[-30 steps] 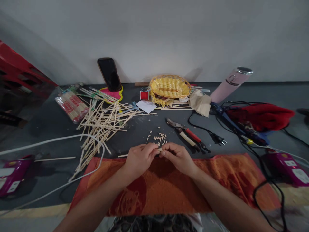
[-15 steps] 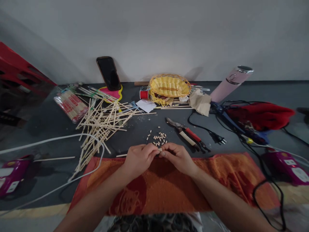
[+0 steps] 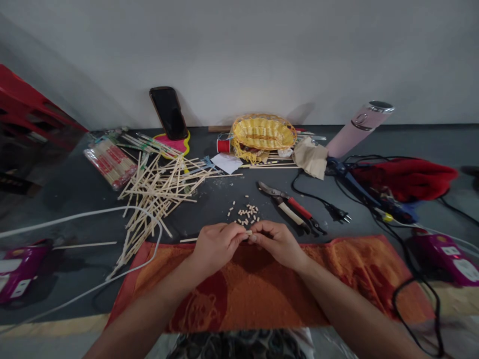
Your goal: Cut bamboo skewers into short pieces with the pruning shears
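L hand (image 3: pixel 216 244) & R hand (image 3: pixel 277 244) are pinching a small wood pc (image 3: pixel 249 232) btwn fingertips, prob. to steady it; short pcs (image 3: pixel 247 213) are lying just beyond fingers, prob. for easy reach.

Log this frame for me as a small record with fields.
Left hand: pinching a short wooden piece
Right hand: fingertips at that piece, grip unclear
Ahead of hands: loose short pieces
To right: pruning shears, power plug
To left: pile of thin sticks
Back: yellow basket, red spool, leaning phone, pink flask
Beneath forearms: orange towel
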`<state>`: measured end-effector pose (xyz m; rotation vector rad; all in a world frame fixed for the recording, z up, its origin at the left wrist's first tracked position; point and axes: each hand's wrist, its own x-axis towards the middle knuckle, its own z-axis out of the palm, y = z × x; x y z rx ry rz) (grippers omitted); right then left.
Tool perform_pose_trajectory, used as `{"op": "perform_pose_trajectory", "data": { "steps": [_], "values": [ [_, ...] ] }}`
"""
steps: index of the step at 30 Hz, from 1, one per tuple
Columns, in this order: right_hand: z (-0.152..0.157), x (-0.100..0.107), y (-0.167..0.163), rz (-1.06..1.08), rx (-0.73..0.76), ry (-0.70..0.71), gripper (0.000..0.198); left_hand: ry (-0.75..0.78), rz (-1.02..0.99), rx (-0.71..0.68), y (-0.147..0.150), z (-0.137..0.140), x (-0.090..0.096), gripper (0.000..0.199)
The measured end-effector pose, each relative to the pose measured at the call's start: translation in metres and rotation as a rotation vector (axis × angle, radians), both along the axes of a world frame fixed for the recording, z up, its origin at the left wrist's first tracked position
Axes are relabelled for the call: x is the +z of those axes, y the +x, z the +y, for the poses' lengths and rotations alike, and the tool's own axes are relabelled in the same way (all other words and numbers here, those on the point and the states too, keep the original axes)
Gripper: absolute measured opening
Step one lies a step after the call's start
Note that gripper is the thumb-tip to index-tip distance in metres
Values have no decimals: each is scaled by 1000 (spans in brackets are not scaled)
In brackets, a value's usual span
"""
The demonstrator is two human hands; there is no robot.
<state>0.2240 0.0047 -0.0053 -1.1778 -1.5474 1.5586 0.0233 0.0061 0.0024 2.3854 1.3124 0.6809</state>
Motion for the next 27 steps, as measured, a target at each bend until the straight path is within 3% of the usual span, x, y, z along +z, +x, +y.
{"op": "perform_pose_trajectory", "data": {
  "steps": [27],
  "values": [
    [-1,2,-3,49,-23,-11,21,-8,-32,-26,0,-1,8,16]
  ]
}}
